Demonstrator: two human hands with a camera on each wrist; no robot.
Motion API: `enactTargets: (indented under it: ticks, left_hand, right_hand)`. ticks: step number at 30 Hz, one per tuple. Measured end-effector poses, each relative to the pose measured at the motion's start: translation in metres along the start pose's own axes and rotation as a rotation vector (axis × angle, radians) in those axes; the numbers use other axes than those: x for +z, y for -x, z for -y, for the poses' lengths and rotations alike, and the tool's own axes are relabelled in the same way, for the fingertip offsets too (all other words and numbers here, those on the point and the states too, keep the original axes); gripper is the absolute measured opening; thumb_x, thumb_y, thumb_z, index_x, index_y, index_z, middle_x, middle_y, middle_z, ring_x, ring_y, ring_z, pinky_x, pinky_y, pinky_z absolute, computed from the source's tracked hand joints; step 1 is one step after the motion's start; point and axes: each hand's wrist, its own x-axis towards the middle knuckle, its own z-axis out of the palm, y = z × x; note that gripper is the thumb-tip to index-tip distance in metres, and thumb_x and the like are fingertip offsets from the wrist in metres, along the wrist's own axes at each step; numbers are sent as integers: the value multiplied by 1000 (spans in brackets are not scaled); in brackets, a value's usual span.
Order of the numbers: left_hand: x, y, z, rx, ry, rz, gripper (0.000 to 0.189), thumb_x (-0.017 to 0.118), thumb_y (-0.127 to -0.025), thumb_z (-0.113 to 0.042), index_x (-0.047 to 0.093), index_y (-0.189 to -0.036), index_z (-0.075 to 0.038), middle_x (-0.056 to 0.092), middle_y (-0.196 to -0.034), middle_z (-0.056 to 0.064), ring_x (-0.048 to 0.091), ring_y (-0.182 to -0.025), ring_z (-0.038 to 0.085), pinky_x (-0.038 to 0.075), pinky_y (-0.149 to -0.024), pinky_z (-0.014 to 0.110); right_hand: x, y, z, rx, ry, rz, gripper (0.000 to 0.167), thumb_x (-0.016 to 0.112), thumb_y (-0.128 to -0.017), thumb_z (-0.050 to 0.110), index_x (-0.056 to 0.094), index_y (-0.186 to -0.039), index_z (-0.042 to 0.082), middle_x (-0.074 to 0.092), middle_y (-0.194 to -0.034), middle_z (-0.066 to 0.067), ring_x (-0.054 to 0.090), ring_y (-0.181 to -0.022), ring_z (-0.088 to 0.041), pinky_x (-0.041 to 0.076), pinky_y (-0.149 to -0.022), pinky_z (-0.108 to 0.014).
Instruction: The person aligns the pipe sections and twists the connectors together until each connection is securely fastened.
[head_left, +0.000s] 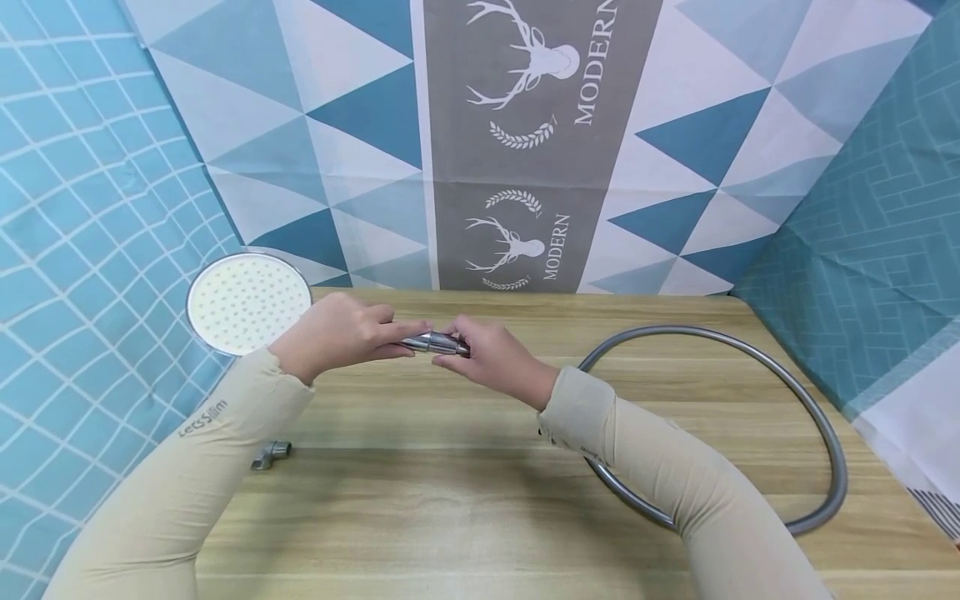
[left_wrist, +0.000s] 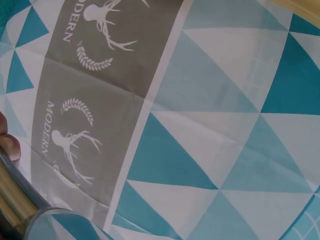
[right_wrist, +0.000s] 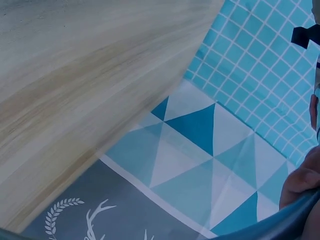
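Note:
In the head view, a round shower head (head_left: 250, 302) with a pale nozzle face and chrome rim is at the left, face up. My left hand (head_left: 345, 337) grips its handle, mostly hidden behind the fingers. My right hand (head_left: 491, 354) pinches the chrome connector (head_left: 438, 342) at the handle's end between thumb and fingers. Shiny chrome curves across the lower left of the left wrist view. A grey shower hose (head_left: 828, 450) loops on the table at the right and passes under my right forearm.
A small chrome elbow fitting (head_left: 272, 454) lies on the wood-patterned table (head_left: 420, 533), near my left forearm. Blue tiled sheeting (head_left: 82, 250) stands along the left, a triangle-patterned sheet (head_left: 360, 142) at the back, and teal sheeting (head_left: 885, 217) at the right.

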Motion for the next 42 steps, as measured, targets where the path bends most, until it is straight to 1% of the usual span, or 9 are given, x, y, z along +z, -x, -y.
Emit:
enactTargets:
  ticks: [7, 12, 14, 17, 20, 22, 27, 31, 42]
  left_hand:
    - [5, 2, 0, 1, -2, -19, 42, 34, -103, -44, 68, -105, -20, 41, -55, -1, 23, -38, 12, 19, -35, 26]
    - [6, 4, -2, 10, -19, -7, 38, 33, -104, -42, 65, -106, -20, 41, -56, 0, 25, -39, 12, 21, -35, 26]
    - [7, 5, -3, 10, -12, -6, 32, 40, -102, -40, 65, -105, -21, 42, -56, 0, 27, -39, 12, 22, -34, 26]
    - [10, 6, -1, 4, -3, 7, 21, 62, -91, -34, 68, -105, -20, 46, -58, 0, 31, -40, 13, 26, -35, 26]
    - [13, 6, 2, -7, -12, 34, 34, 80, -73, -23, 70, -105, -19, 50, -61, 1, 38, -42, 14, 31, -37, 28]
    - [14, 7, 4, -14, -14, 56, 40, 85, -68, -18, 71, -105, -18, 54, -64, 1, 45, -46, 15, 35, -39, 29]
    - [16, 14, 4, -47, -5, 108, 41, 86, -65, -16, 71, -103, -18, 62, -72, 1, 56, -53, 18, 43, -42, 32]
    - [18, 18, 4, -72, -30, 153, 40, 87, -65, -17, 72, -103, -18, 66, -76, 0, 61, -58, 18, 47, -46, 33]
    - [37, 39, 3, -146, 2, 173, 35, 87, -65, -17, 73, -98, -17, 69, -77, -2, 59, -50, 17, 45, -42, 33]
  right_hand:
    - [-1, -1, -1, -108, 79, -32, 17, 70, -87, 12, 67, -99, 1, 63, -74, -2, 51, -59, -10, 43, -58, -20]
    - [2, 0, 0, -56, 84, 29, 12, 66, -91, 15, 65, -88, 3, 51, -62, 4, 43, -52, -6, 37, -52, -18]
    - [3, 0, 1, -10, 67, 45, 13, 65, -91, 16, 66, -88, 4, 50, -61, 4, 42, -52, -5, 37, -51, -18]
    - [6, 2, 1, 51, 99, 24, 17, 68, -89, 20, 71, -96, 5, 60, -64, 2, 45, -52, -6, 38, -51, -18]
    - [9, 5, 1, 70, 201, -34, 28, 73, -85, 23, 72, -108, 6, 71, -79, -2, 54, -54, -6, 41, -51, -20]
    - [11, 6, 0, 48, 267, -81, 32, 76, -82, 22, 72, -110, 7, 73, -90, -4, 62, -60, -8, 45, -53, -21]
    - [20, 5, -2, -34, 320, -157, 28, 80, -78, 16, 74, -103, 6, 73, -91, -6, 69, -77, -14, 53, -62, -26]
    - [26, 1, -6, -38, 319, -163, 26, 81, -77, 14, 75, -100, 4, 73, -88, -7, 69, -75, -14, 53, -63, -26]
    - [44, -8, -10, 69, 337, -33, 20, 76, -81, 14, 74, -99, 6, 72, -87, -4, 67, -72, -12, 51, -62, -24]
